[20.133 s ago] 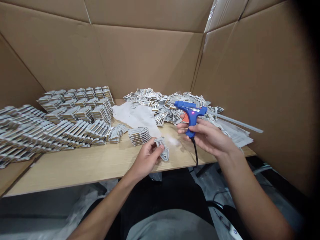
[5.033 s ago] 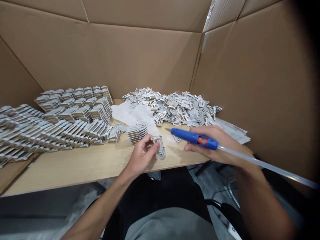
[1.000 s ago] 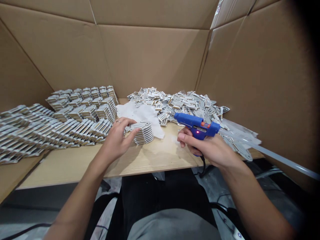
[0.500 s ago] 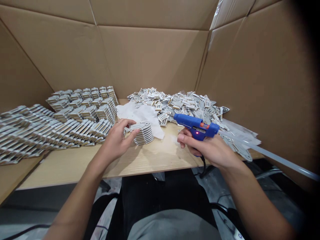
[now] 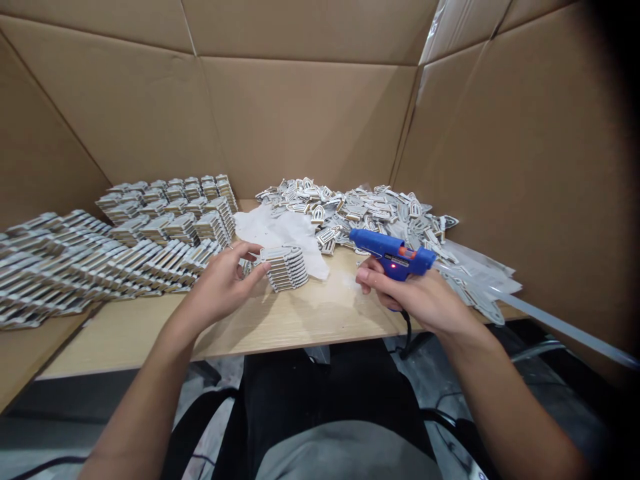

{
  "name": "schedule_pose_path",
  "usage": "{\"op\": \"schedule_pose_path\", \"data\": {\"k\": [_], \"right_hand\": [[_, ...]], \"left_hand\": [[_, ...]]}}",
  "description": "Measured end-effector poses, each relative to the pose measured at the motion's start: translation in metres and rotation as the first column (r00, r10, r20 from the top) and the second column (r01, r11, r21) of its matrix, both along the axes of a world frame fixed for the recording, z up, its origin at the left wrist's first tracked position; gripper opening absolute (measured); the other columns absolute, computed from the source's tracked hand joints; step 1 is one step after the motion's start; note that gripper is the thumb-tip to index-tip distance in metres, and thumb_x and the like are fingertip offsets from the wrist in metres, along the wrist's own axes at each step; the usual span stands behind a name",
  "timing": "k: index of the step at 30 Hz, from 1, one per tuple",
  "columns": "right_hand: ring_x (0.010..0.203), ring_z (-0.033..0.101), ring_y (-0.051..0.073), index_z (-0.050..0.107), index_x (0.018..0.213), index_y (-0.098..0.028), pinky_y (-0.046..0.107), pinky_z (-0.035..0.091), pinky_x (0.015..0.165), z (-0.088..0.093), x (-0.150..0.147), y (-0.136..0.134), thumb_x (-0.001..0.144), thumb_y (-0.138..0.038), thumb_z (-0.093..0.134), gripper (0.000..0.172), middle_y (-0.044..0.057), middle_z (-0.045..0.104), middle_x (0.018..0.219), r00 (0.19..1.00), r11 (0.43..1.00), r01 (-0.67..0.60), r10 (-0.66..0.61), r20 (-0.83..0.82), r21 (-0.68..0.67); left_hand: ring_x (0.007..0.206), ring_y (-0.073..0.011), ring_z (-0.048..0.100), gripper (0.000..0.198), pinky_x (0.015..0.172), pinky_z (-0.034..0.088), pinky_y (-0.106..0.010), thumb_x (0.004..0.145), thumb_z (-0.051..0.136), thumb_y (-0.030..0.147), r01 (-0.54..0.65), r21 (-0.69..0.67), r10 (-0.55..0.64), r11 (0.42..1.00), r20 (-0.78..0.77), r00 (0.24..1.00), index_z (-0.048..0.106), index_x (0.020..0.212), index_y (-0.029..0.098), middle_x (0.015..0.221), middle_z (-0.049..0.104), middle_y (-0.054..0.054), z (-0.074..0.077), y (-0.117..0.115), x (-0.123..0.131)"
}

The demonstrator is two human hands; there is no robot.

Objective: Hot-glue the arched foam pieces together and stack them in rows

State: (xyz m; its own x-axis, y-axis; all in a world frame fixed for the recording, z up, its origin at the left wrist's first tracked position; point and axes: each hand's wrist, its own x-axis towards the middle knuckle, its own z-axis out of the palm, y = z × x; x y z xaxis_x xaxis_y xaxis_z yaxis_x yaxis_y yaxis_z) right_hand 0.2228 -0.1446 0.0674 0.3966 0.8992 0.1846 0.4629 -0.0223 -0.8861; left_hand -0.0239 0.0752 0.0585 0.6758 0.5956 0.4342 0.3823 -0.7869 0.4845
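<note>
My right hand (image 5: 400, 287) is wrapped round the handle of a blue glue gun (image 5: 387, 250), its nozzle toward the left and a small red light lit on its side. A long clear glue stick (image 5: 550, 320) trails out of its back end. On the wooden table stands a neat stack of grey and white window-shaped pieces (image 5: 286, 268). My left hand (image 5: 233, 273) is at the stack's left side, thumb and forefinger apart, with the fingertips by its near left edge. Whether they touch it I cannot tell.
Rows of similar stacks (image 5: 125, 267) fill the table's left part. A loose heap of pieces (image 5: 370, 210) lies at the back right, beside a crumpled white sheet (image 5: 280, 227). Cardboard walls (image 5: 310, 120) enclose the table. A black cord (image 5: 407, 333) hangs below the glue gun.
My left hand has drawn back a little to the left, off the top of the stack. The glue gun in my right hand has hardly moved.
</note>
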Motion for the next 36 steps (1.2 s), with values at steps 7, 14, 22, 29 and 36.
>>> {"op": "schedule_pose_path", "data": {"k": [7, 14, 22, 29, 36], "right_hand": [[0.071, 0.065, 0.021, 0.067, 0.090, -0.021, 0.030, 0.044, 0.066, -0.021, 0.035, 0.013, 0.089, -0.039, 0.069, 0.018, 0.004, 0.073, 0.082, 0.860, 0.960, 0.277, -0.259, 0.440, 0.023], [0.077, 0.066, 0.026, 0.060, 0.083, -0.021, 0.030, 0.037, 0.063, -0.039, 0.037, 0.026, 0.088, -0.046, 0.073, 0.028, 0.010, 0.073, 0.085, 0.752, 0.902, 0.395, -0.210, 0.625, -0.173], [0.077, 0.066, 0.027, 0.061, 0.081, -0.020, 0.031, 0.036, 0.064, -0.042, 0.037, 0.031, 0.084, -0.030, 0.070, 0.014, 0.013, 0.073, 0.084, 0.749, 0.887, 0.423, -0.226, 0.623, -0.185], [0.064, 0.056, 0.017, 0.063, 0.086, -0.020, 0.028, 0.040, 0.059, -0.027, 0.048, 0.017, 0.081, -0.038, 0.073, 0.021, 0.000, 0.064, 0.073, 0.876, 0.970, 0.228, -0.166, 0.452, -0.087], [0.083, 0.067, 0.020, 0.069, 0.106, -0.024, 0.032, 0.054, 0.074, -0.001, 0.024, -0.001, 0.081, -0.028, 0.077, 0.026, 0.001, 0.073, 0.098, 0.884, 0.895, -0.428, 0.443, 0.150, -0.122]], "left_hand": [[0.090, -0.0249, 0.067, 0.049, 0.079, 0.050, -0.039, 0.096, 0.062, 0.058, 0.015, 0.025, -0.016, 1.000, 0.008, 1.000, 0.067, 0.124, 0.019, 0.116, 0.071, -0.010, -0.004, 0.001, 0.002], [0.080, -0.0208, 0.060, 0.053, 0.080, 0.050, -0.040, 0.094, 0.064, 0.052, -0.074, 0.136, 0.069, 0.988, 0.044, 0.997, 0.059, 0.133, 0.018, 0.122, 0.067, -0.011, 0.019, -0.023, -0.002], [0.080, -0.0228, 0.065, 0.021, 0.073, 0.050, -0.035, 0.098, 0.060, 0.043, 0.162, -0.044, -0.159, 0.986, 0.064, 0.985, 0.069, 0.096, 0.024, 0.093, 0.073, -0.004, 0.031, -0.083, 0.015], [0.077, -0.0216, 0.067, 0.032, 0.068, 0.048, -0.032, 0.101, 0.057, 0.050, 0.289, -0.514, -0.313, 0.808, 0.043, 0.949, 0.069, 0.102, 0.020, 0.087, 0.072, -0.006, -0.009, -0.107, 0.049], [0.074, -0.0135, 0.068, 0.048, 0.066, 0.052, -0.025, 0.089, 0.078, 0.052, 0.332, -0.895, -0.156, 0.298, 0.297, 0.942, 0.065, 0.120, 0.018, 0.104, 0.071, -0.008, -0.031, -0.105, 0.067]]}}
